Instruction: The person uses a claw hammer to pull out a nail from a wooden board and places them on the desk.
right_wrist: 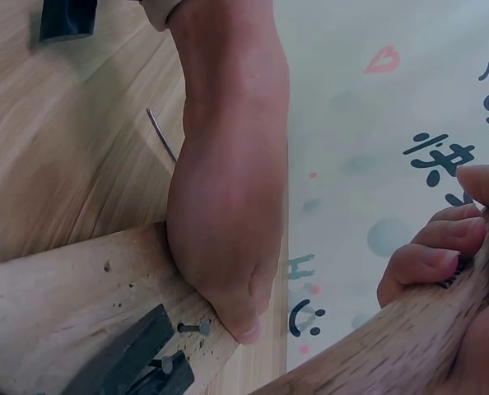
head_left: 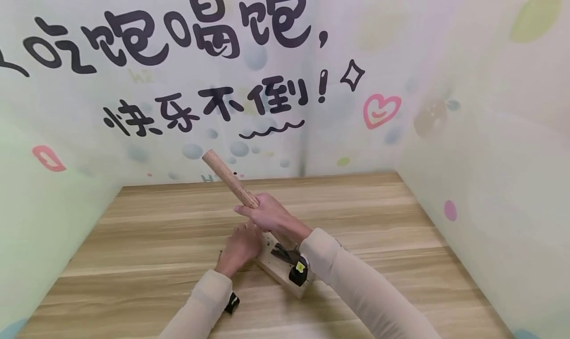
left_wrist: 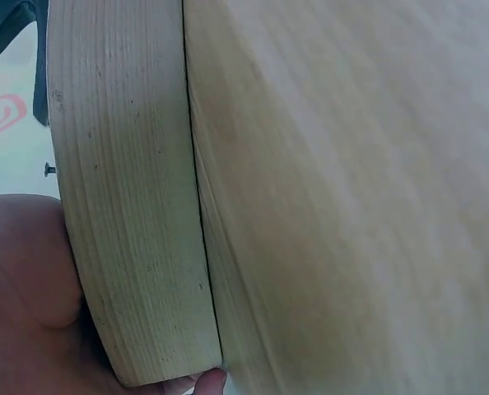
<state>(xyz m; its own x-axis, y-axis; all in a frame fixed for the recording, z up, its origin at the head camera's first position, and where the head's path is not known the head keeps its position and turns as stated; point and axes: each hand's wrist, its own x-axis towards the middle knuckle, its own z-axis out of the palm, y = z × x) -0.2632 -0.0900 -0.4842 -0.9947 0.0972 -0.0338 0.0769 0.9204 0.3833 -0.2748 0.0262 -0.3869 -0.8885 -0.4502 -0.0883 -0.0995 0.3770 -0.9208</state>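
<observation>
My right hand [head_left: 271, 213] grips the wooden handle of a claw hammer [head_left: 229, 178], which slants up toward the far left. The hammer's dark claw [right_wrist: 133, 354] is low over a pale wooden block [head_left: 280, 274], with one nail [right_wrist: 164, 362] between its prongs. Another nail [right_wrist: 193, 327] sticks up close by. My left hand [head_left: 242, 245] holds the block's far end; its thumb rests along the edge in the right wrist view. From the left wrist view, the palm [left_wrist: 22, 263] lies against the block and a fingertip shows below the end.
The block lies on a wood-grain table [head_left: 156, 230] bounded by printed white walls [head_left: 445, 106]. A thin bent metal piece [right_wrist: 160, 132] is beside my left hand. Black devices hang below both wrists, the right one [head_left: 298, 272] bearing a yellow sticker.
</observation>
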